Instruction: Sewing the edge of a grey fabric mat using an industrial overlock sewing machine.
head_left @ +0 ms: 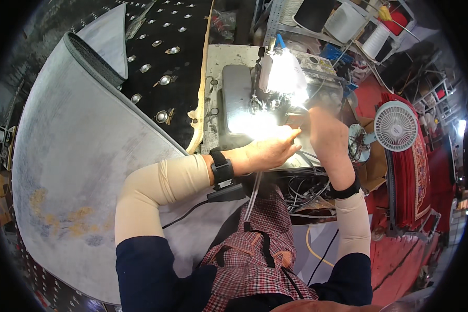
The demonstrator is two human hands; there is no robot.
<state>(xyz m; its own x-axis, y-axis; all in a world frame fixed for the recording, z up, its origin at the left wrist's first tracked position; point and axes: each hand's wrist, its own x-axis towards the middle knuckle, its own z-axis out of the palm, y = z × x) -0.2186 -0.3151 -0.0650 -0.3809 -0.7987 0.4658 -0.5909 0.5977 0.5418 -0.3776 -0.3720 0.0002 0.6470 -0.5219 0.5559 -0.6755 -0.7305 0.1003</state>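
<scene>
A sewing machine [236, 93] with a grey rounded bed stands on a worktable in front of me. Its lamp [286, 73] glares so strongly that the needle area is washed out. My left hand [268, 151] is at the near edge of the machine, fingers drawn together in a pinch. Whatever lies between its fingertips is too small to make out. Close by on the right, my right hand [328, 132] is raised beside the machine's right part. Glare and blur hide its fingers, so I cannot tell what it touches.
A large grey carpet [88, 130] lies curled at the left, partly on a black table studded with metal balls [164, 80]. A white fan [395, 126] stands at the right near stacked red rugs [408, 177]. Thread cones [346, 23] fill a shelf behind; cables [307, 190] hang below the worktable.
</scene>
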